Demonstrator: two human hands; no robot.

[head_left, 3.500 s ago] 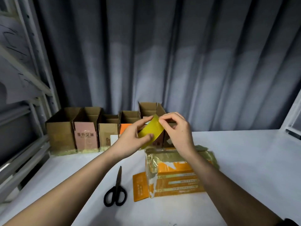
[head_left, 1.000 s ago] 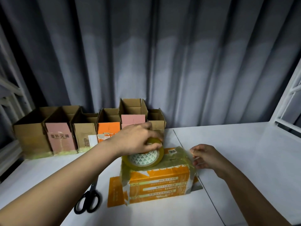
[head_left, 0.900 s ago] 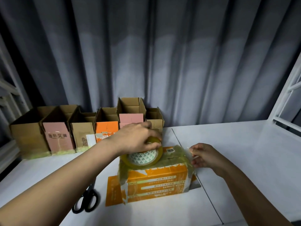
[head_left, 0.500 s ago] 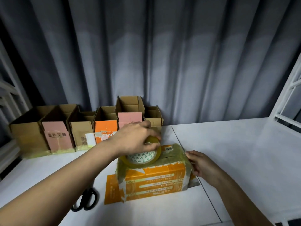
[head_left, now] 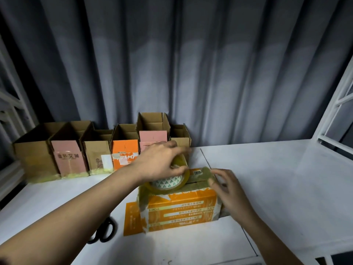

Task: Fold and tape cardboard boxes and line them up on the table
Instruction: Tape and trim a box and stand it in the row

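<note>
Both forearms bare, no sleeves vis. back from the fingers (head_left: 177, 150). No rings, watch or gloves on left hand (head_left: 158, 163) or right hand (head_left: 227, 190).

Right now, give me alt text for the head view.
A left hand grips a tape roll on an orange cardboard box, the right hand pressing tape at its end. Six open boxes line the white table; scissors lie left.
</note>
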